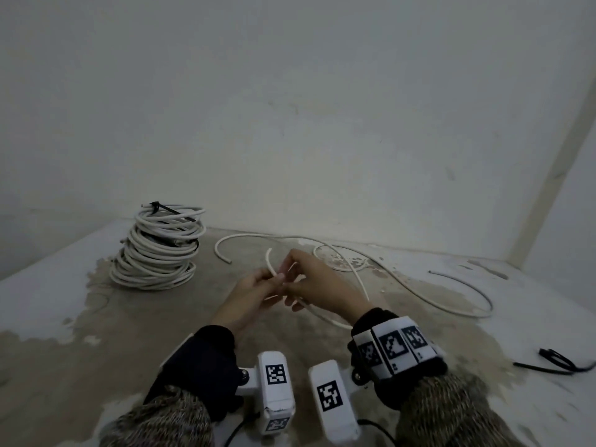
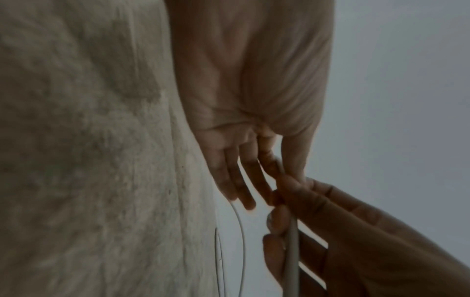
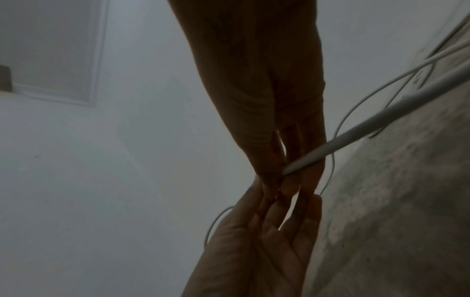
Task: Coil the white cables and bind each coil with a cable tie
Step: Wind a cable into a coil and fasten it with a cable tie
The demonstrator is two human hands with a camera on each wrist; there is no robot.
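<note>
Two hands meet at centre: our left hand (image 1: 254, 287) and right hand (image 1: 314, 280) both pinch one white cable (image 1: 416, 295), which trails toward 3 o'clock across the counter (image 1: 48, 366). Bound coils (image 1: 158, 250) stand stacked at 10 o'clock.

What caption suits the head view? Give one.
Both hands, left hand and right hand, pinch a white cable beside stacked coils.

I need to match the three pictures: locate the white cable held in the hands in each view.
Head: white cable, centre, between both hands.
Left wrist: lower centre, running along the right hand fingers.
Right wrist: crossing from right into the fingers.
Shared landmark: the touching fingertips.
</note>
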